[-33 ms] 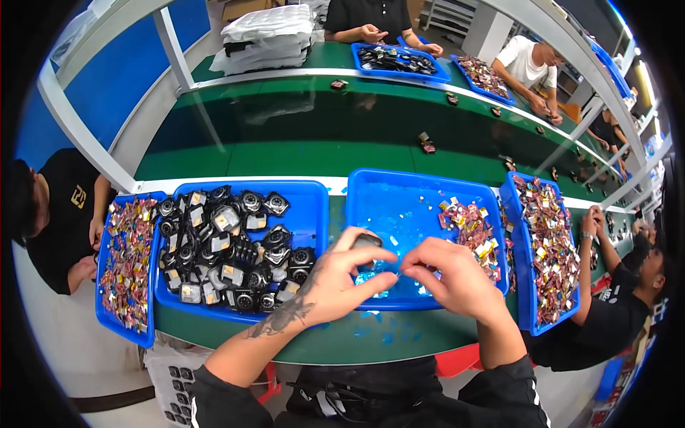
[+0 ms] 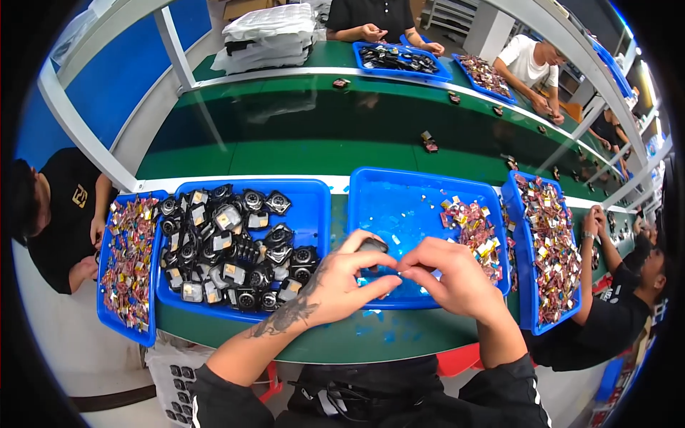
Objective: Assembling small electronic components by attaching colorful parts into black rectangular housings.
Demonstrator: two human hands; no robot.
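My left hand point(image 2: 339, 274) is closed round a dark, rounded watch case point(image 2: 372, 245), mostly hidden behind its fingers. My right hand point(image 2: 449, 274) is pinched, its fingertips meeting those of the left; whatever small thing lies between them is too small to name. Both are over a blue tray point(image 2: 371, 192) with scraps of blue film point(image 2: 389, 225) and, at its right side, a pile of small reddish circuit parts point(image 2: 471, 225). Left of it, another blue tray point(image 2: 322, 214) holds many black watch cases point(image 2: 246, 246), some with a pale square part showing.
Narrow blue trays of circuit parts stand at the far left point(image 2: 148, 335) and right point(image 2: 524, 285). Beyond runs a green conveyor belt point(image 2: 285, 153) with a few assemblies point(image 2: 429, 142) on it. A metal frame point(image 2: 175, 50) rises at left. Other people work on several sides.
My fingertips have come together, with the right fingers slightly nearer the left. The shiny blue film seen by my left palm shows less.
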